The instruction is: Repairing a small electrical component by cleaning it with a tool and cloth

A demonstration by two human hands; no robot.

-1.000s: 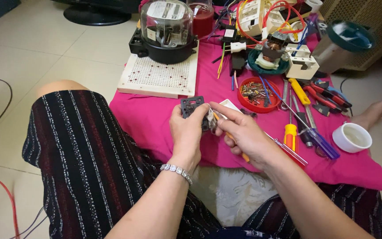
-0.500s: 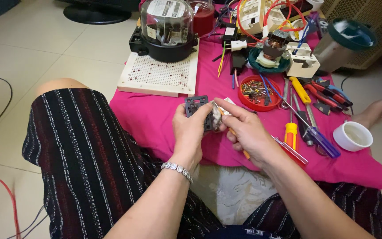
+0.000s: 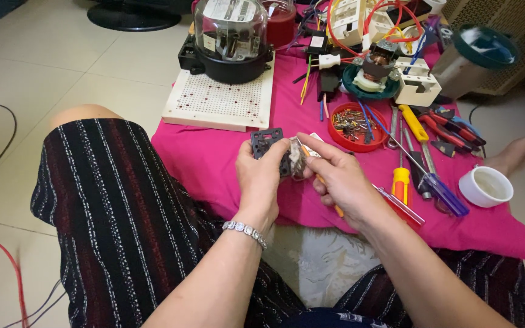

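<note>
**Now both hands pinch one small part**

Up close, over the near edge of the pink cloth (image 3: 214, 164), the left hand (image 3: 262, 179) pinches a small dark square part (image 3: 267, 144) with holes in it. The thumb is in front and the fingers are behind. The right hand (image 3: 335, 176) pinches the same part from the right side, and an orange tool (image 3: 329, 194) pokes out under that hand. I cannot tell what the tool tip touches, because the fingers hide it.

To do this well, I think the left hand should hold the part very still while only the right hand moves. Small, slow pushes look best, since the part is tiny and could slip.

Farther off on the cloth lie a red dish (image 3: 355, 126) of little bits, a yellow screwdriver (image 3: 401, 182) to the right, and a white cup (image 3: 486, 186) at the far right. A white board (image 3: 220, 103) with dots sits far left.
</note>
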